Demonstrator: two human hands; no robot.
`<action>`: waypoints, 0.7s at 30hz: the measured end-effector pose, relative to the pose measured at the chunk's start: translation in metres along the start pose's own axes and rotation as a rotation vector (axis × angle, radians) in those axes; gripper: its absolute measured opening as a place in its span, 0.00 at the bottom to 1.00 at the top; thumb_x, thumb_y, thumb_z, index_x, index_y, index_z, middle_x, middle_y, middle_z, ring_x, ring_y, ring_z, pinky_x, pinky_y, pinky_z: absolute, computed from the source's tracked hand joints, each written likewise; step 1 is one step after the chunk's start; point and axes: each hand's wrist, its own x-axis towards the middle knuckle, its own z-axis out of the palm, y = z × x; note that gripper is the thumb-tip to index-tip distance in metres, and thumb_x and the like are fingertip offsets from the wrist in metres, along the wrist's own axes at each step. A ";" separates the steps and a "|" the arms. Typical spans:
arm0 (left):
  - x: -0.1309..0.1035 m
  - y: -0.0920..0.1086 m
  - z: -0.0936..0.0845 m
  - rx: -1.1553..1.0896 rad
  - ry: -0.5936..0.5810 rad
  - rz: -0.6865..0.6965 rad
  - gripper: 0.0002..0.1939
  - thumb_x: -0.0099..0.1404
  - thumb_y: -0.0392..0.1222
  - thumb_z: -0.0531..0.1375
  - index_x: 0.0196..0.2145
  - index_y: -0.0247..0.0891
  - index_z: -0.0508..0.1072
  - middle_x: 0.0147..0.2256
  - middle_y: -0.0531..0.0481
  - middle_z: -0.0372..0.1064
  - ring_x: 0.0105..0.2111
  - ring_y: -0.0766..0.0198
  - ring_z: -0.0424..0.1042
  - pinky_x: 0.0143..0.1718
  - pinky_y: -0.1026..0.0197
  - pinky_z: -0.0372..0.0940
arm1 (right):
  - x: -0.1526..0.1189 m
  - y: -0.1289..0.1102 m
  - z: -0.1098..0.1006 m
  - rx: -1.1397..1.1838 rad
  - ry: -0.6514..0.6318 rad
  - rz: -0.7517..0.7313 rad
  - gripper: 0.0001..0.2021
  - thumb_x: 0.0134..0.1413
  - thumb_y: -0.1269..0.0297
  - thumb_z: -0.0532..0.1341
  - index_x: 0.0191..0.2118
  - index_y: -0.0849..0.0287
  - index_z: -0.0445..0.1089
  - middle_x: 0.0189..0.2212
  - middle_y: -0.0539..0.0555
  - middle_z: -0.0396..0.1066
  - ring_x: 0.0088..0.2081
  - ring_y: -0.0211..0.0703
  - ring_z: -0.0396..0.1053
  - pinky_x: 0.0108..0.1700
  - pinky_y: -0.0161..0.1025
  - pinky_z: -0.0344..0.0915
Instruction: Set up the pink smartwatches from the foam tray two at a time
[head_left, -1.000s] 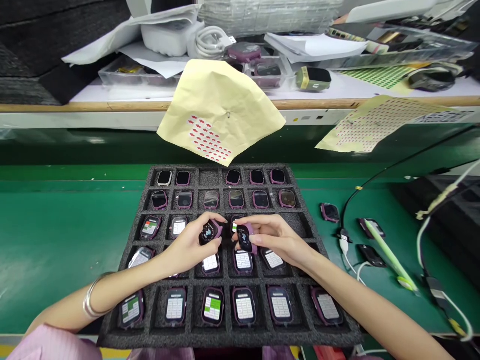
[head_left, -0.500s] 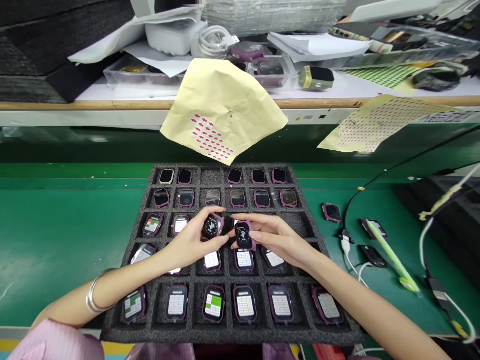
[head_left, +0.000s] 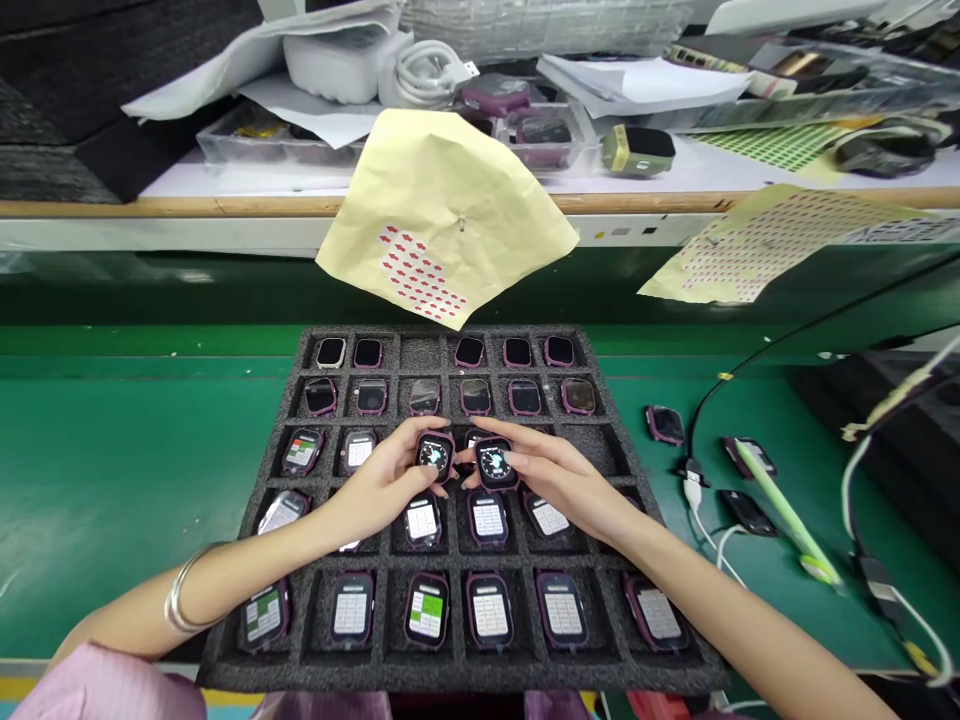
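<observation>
Purple-framed, rounded-square smartwatch [head_left: 435, 455], its black screen lit, is clamped between thumb and curled fingers of the left hand [head_left: 394, 468]; just beside it, a second purple-framed smartwatch [head_left: 493, 463] is pinched in the right hand [head_left: 555, 470], the thumb on the screen's edge. Both are held face up over the middle of a dark grey foam tray [head_left: 461, 677], and whether the fingertips of one hand touch the other's watch cannot be told. Each screen shows a round dial with small lettering above, too fine to read. One silver bracelet [head_left: 178, 598] circles the left wrist. In the tray's nearest row lie six purple-framed watches with lit grid screens [head_left: 490, 610], two showing green cells; their print is illegible. Six dark-screened watches [head_left: 475, 396] fill the second-farthest row, and five watches [head_left: 469, 351] lie in the farthest, one pale-framed; hands partly cover the rows between. On the green tabletop [head_left: 112, 450], to the right, are one loose purple-framed watch [head_left: 664, 424] and one pale green pen [head_left: 787, 522]. Beyond, two yellow sheets [head_left: 480, 165] hang from the shelf edge, the nearer printed with red arrows.
</observation>
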 end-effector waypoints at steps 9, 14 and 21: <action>-0.003 -0.002 0.000 0.007 -0.030 0.023 0.21 0.63 0.30 0.53 0.53 0.38 0.61 0.41 0.47 0.68 0.40 0.62 0.70 0.40 0.58 0.72 | -0.002 -0.001 0.003 -0.127 -0.007 -0.116 0.20 0.61 0.67 0.59 0.58 0.50 0.65 0.48 0.52 0.74 0.43 0.46 0.75 0.53 0.48 0.67; -0.002 -0.002 0.000 0.029 -0.034 0.016 0.20 0.63 0.32 0.55 0.53 0.38 0.61 0.40 0.48 0.68 0.39 0.61 0.71 0.39 0.58 0.71 | -0.003 -0.002 0.005 -0.103 -0.009 -0.100 0.20 0.61 0.67 0.60 0.58 0.53 0.64 0.47 0.54 0.75 0.42 0.45 0.76 0.51 0.46 0.68; -0.005 -0.006 -0.001 0.332 0.053 0.084 0.20 0.59 0.33 0.61 0.49 0.41 0.64 0.46 0.49 0.65 0.47 0.59 0.66 0.49 0.57 0.62 | -0.008 0.000 0.007 -0.037 -0.125 -0.029 0.26 0.64 0.66 0.57 0.65 0.50 0.51 0.56 0.55 0.66 0.54 0.43 0.68 0.62 0.48 0.55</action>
